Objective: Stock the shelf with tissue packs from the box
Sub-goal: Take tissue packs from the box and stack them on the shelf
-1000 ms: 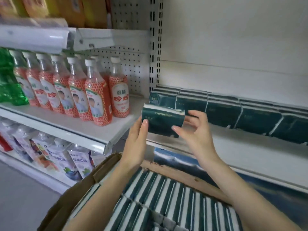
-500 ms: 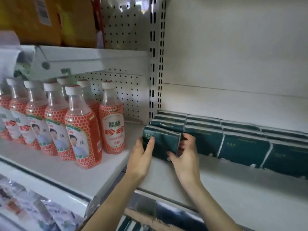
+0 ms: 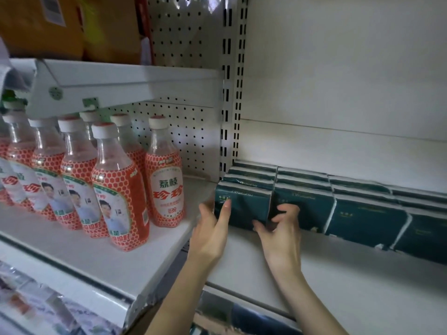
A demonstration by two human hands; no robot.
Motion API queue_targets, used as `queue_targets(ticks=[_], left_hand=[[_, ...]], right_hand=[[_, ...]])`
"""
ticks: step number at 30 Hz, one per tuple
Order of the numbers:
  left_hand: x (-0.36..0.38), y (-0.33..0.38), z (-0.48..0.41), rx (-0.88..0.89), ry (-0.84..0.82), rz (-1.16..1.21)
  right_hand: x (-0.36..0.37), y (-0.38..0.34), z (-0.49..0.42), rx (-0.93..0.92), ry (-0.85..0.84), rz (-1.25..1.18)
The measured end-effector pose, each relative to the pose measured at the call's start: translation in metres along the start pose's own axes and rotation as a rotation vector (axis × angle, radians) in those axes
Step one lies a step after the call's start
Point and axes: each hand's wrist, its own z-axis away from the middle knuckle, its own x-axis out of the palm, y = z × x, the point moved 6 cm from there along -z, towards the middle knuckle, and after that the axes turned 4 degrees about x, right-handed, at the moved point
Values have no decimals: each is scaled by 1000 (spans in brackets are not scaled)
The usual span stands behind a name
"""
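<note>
We count seven bottles [image 3: 121, 189] by their white caps, and a sliver of label at the left edge may belong to one more. Four packs [image 3: 367, 216] make up the front row. Behind them we see the top edges of at least two further rows, too squeezed for a sure count. There are two grips, the left grip [image 3: 210, 233] and the right grip [image 3: 280, 234], and both hold one pack [image 3: 244, 206], the leftmost of the four. We count three shelves [image 3: 96, 262]: one under the bottles, one above them and one under the packs. On the top one we make out two yellow bags [image 3: 108, 27], blurred. One slotted upright [image 3: 232, 93] stands between the bays.
</note>
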Motion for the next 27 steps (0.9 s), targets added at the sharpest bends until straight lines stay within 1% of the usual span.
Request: queue_targets(ticks=[4, 8, 12, 17, 21, 25, 27], left_hand=[[-5, 2, 1, 15, 53, 87], [-6, -3, 0, 27, 58, 68], [-9, 0, 0, 42, 99, 86], [-9, 4, 1, 70, 111, 56], [-8, 1, -3, 51, 109, 17], [-13, 5, 13, 115, 156, -31], [-15, 9, 37, 150, 142, -43]], right_hand=[[-1, 0, 0, 19, -8, -15], [-1, 2, -2, 27, -10, -18], [-1, 5, -2, 42, -1, -31], [0, 5, -3, 41, 7, -33], [-1, 1, -4, 62, 4, -42], [-10, -3, 3, 107, 9, -130], [-20, -3, 13, 127, -28, -175]])
